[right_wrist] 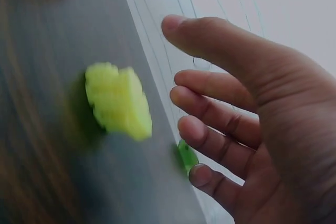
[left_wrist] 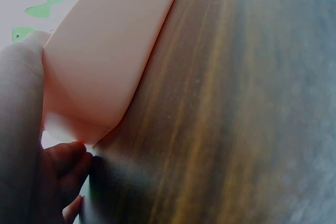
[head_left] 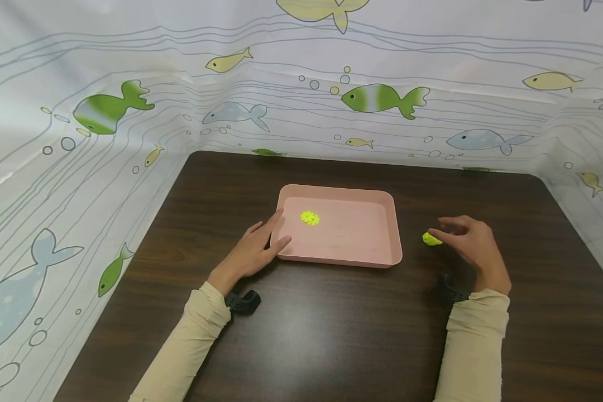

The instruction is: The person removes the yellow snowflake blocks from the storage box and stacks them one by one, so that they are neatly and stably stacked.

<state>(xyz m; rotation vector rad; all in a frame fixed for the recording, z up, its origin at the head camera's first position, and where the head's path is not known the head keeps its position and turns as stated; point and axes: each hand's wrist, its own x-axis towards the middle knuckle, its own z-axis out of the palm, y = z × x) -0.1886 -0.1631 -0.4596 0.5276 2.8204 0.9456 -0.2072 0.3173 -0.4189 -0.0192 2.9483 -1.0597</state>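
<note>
A shallow pink tray (head_left: 339, 261) stands on the table, with a few yellow-green flower-shaped discs (head_left: 310, 218) lying flat inside it. My left hand (head_left: 249, 248) holds the tray at its near left corner. Its thumb lies over the rim; in the left wrist view the other fingertips touch the outer wall low down. Right of the tray, a small stack of yellow-green notched discs (right_wrist: 118, 100) lies on the table. My right hand (right_wrist: 247, 114) hovers just beside it, thumb and fingers apart; a gap shows between them and the stack in the right wrist view.
The dark wood-grain table (head_left: 301, 335) carries the tray and the discs. A white sheet (head_left: 301, 72) printed with fish and wavy lines rises along the table's back, left and right sides. Each wrist wears a black strap (head_left: 243, 302).
</note>
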